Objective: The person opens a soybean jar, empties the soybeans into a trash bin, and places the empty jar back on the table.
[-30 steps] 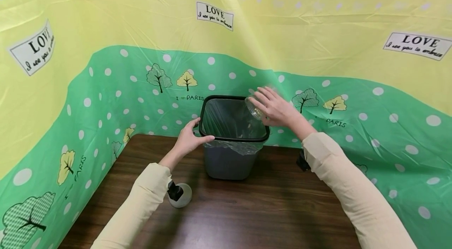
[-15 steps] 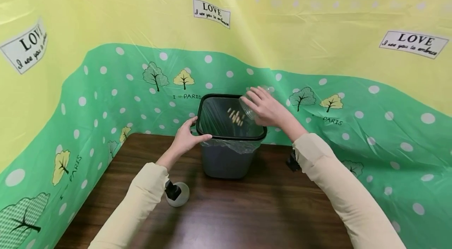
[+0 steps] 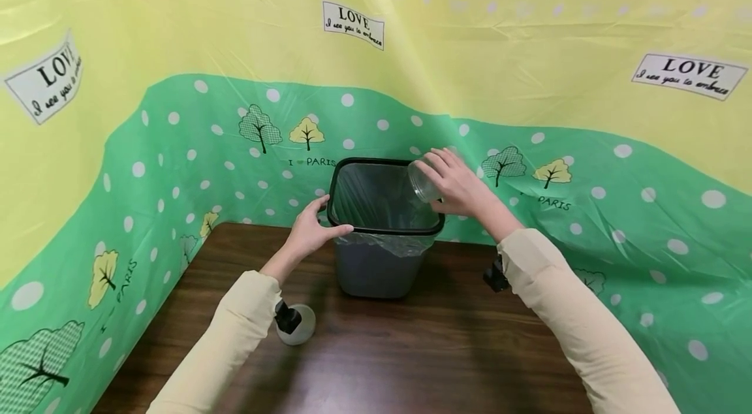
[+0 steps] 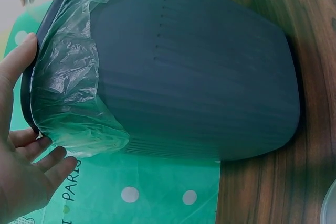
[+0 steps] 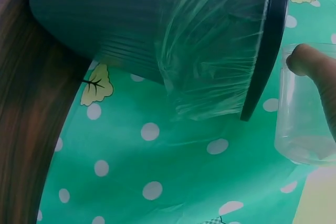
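Note:
A dark grey trash can [image 3: 378, 273] with a black rim stands upright on the table, lined with a clear plastic bag [image 4: 71, 69] folded over its edge. My left hand [image 3: 308, 231] holds the rim at its near left corner, thumb on the front edge and fingers round the side. Over the right side of the opening, my right hand [image 3: 461, 187] grips a clear jar [image 5: 299, 116], its thumb across the jar near the mouth. The jar is tipped with its mouth toward the can, and no pieces show inside it. The bottom of the can is hidden.
A round, pale translucent piece [image 3: 301, 329] lies on the brown wooden table [image 3: 388, 349], partly behind the left wrist camera [image 3: 288, 318]. A green and yellow printed cloth [image 3: 223, 113] hangs close behind the can and along the left side.
Several small pale pieces have fallen from the jar into the trash can and are out of sight. The right hand tipped the jar further left, then drew back slightly right. The left hand stays at the rim.

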`<state>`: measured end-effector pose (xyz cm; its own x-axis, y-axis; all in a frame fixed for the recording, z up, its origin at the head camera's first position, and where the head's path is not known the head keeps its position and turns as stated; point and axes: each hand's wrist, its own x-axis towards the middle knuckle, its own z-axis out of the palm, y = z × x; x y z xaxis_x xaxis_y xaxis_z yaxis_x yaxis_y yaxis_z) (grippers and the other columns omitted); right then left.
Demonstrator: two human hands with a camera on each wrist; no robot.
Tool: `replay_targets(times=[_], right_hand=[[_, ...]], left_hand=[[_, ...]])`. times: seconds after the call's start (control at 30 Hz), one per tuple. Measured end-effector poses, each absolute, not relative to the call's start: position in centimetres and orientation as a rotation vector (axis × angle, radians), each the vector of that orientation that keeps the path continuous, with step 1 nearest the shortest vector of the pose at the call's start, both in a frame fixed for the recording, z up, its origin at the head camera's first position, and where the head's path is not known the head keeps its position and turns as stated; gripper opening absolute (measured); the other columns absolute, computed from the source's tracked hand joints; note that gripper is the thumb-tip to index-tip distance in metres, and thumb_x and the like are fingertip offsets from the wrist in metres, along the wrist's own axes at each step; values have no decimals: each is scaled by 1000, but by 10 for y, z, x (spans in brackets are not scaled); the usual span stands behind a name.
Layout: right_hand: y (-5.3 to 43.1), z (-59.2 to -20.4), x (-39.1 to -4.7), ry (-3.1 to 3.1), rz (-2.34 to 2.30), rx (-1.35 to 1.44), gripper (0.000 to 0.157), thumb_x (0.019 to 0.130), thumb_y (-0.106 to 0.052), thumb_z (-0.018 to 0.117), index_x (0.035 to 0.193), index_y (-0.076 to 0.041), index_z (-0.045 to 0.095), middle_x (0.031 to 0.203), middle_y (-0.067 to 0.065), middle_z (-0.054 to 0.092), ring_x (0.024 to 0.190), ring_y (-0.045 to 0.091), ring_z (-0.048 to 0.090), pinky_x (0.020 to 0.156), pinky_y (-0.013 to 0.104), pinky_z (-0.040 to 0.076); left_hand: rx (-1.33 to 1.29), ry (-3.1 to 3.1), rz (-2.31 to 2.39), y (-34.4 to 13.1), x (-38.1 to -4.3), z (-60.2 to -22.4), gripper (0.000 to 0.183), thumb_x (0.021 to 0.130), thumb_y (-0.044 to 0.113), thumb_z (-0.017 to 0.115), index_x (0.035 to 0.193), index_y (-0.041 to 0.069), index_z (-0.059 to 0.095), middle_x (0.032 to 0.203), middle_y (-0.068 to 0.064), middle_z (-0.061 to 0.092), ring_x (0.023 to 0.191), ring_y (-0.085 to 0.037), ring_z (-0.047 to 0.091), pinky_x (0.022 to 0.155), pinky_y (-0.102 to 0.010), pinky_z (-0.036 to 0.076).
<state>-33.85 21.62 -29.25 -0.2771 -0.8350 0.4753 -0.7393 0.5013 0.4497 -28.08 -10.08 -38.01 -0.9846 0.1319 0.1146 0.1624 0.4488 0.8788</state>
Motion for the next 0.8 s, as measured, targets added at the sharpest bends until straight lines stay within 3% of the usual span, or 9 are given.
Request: replay_targets(times=[0.3,0.5,0.8], right_hand=[[231,-283,-330,-2097,-9,1208,93,51,-24,83,128,4,41,120,26,44,112,41,41,96,53,34],[254,-280,-319,-2179,112,1050,92,53,-27,80,130,1,41,121,24,45,108,38,45,87,53,42],[294,-292,-301,-2233,229,916,92,53,-27,79,130,5,40,122,26,43,107,39,44,81,54,42]], left_hand=[[-264,-2647,-1622,-101,-281,-380,88,72,44,73,143,14,28,145,-8,28,131,-29,28,99,-49,33],[-269,-2650,-1624,-100,-281,-380,88,73,43,73,143,14,28,145,-9,28,131,-29,28,100,-49,33],[-258,-2662,-1595,-101,-282,-379,87,73,42,73,142,13,29,145,-8,27,131,-29,29,99,-50,33]])
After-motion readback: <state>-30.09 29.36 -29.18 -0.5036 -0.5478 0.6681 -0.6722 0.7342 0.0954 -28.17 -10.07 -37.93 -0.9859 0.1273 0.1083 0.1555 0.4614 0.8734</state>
